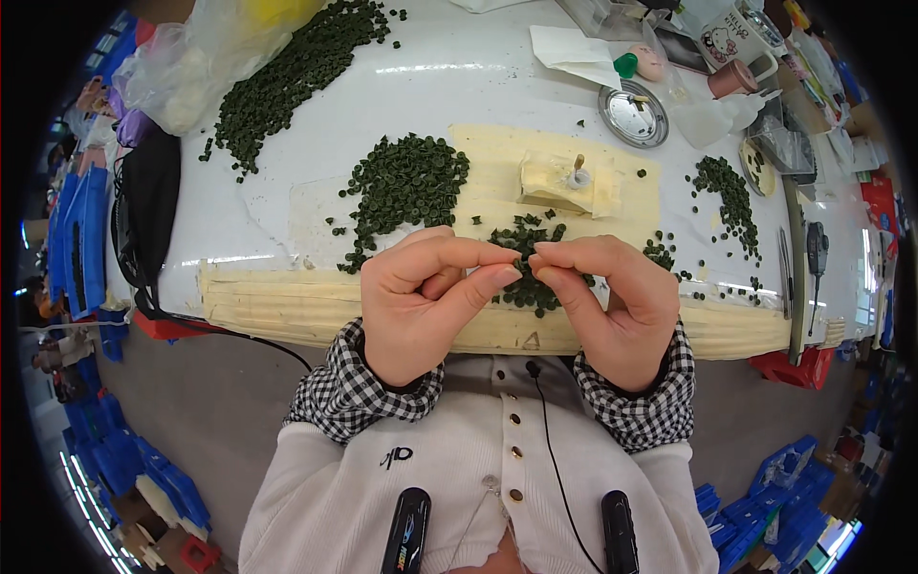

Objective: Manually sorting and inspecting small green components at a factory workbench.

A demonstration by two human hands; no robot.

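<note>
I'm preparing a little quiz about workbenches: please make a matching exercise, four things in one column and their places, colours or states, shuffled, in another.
1. Left hand and right hand
2. Small green parts
3. Metal dish
4. Mug

A. White, upper right
B. Lying in heaps
C. Round, silver-coloured
D. Close together, near the middle

Pairs: 1-D, 2-B, 3-C, 4-A

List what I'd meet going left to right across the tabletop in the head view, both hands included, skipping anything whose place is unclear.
Black fabric → far heap of dark green pieces → left hand → right hand → right-side scatter of dark green pieces → black handheld device.
</note>
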